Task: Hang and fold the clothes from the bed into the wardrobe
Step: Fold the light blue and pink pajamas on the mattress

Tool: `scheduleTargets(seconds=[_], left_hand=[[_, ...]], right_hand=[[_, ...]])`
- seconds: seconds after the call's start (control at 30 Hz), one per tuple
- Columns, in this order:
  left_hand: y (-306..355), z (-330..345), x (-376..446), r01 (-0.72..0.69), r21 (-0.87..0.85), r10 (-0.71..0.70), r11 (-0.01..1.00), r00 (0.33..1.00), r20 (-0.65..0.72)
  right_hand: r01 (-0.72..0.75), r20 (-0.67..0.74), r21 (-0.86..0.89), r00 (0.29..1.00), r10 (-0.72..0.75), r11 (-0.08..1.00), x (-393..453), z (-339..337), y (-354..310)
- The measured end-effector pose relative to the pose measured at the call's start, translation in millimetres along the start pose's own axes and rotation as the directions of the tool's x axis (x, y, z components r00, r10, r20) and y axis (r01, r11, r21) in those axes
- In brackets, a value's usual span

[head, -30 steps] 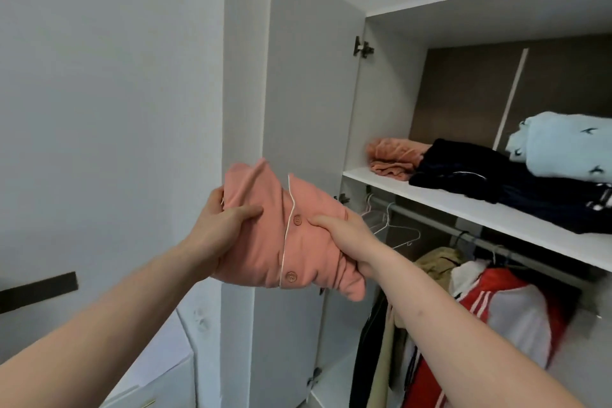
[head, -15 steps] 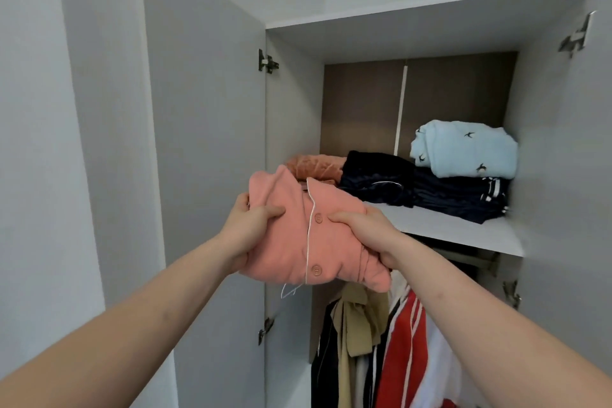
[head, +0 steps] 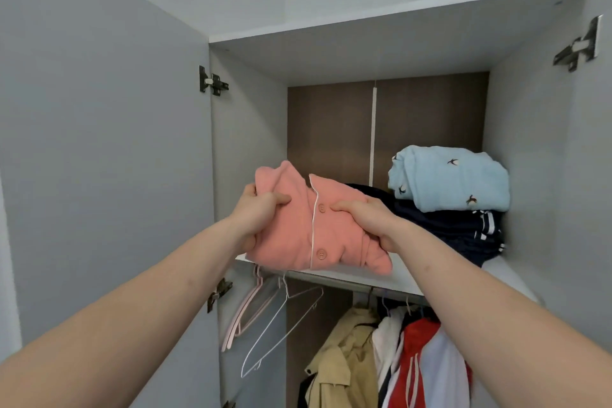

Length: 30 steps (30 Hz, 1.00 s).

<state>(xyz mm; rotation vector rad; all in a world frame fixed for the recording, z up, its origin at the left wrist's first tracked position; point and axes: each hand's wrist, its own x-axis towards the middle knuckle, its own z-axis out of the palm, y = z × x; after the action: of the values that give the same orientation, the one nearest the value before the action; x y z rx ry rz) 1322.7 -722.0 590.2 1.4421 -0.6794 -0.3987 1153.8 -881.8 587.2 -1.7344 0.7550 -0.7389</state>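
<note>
Folded pink top (head: 311, 228) raised to shelf (head: 407, 278), long axis sideways.

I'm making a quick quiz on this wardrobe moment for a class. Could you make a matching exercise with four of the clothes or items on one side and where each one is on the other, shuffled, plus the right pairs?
Things:
1. folded pink pyjama top
2. light blue folded garment
3. empty hangers
4. red and white jacket

Places:
A. hanging on the rail, lower right
B. on top of the dark navy pile on the shelf
C. held in the grip of both the left hand and the right hand, at the shelf's front edge
D. on the rail at the left, under the shelf

Pairs: 1-C, 2-B, 3-D, 4-A
</note>
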Motion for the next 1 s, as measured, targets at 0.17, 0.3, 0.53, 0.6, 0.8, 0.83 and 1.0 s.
scheduleTargets(seconds=[0.17, 0.3, 0.53, 0.6, 0.8, 0.83, 1.0], left_hand=[[8, 30, 64, 0.027, 0.006, -0.027, 1.0, 1.0, 0.01], [13, 47, 111, 0.019, -0.003, -0.019, 1.0, 1.0, 0.018], [24, 77, 190, -0.018, -0.011, 0.019, 1.0, 0.997, 0.08], [30, 86, 213, -0.037, -0.023, 0.04, 0.999, 0.993, 0.107], [43, 115, 281, -0.126, -0.075, 0.138, 0.989, 0.975, 0.176], [42, 121, 293, -0.14, -0.079, 0.152, 0.987, 0.971, 0.184], [-1, 141, 340, -0.108, 0.276, 0.029, 0.955, 0.961, 0.276]], right_hand=[[0.005, -0.032, -0.004, 0.999, -0.005, 1.0, 66, -18, -13], [0.015, -0.046, -0.035, 0.999, -0.016, 0.999, 112, -29, -22], [0.061, -0.139, -0.099, 0.987, -0.075, 0.993, 184, -46, -37], [0.069, -0.185, -0.126, 0.978, -0.091, 0.99, 203, -53, -42], [0.09, -0.323, -0.208, 0.934, -0.155, 0.974, 256, -67, -56], [0.086, -0.347, -0.238, 0.923, -0.167, 0.967, 264, -69, -56], [-0.127, -0.308, -0.497, 0.951, -0.037, 0.858, 294, -69, -27]])
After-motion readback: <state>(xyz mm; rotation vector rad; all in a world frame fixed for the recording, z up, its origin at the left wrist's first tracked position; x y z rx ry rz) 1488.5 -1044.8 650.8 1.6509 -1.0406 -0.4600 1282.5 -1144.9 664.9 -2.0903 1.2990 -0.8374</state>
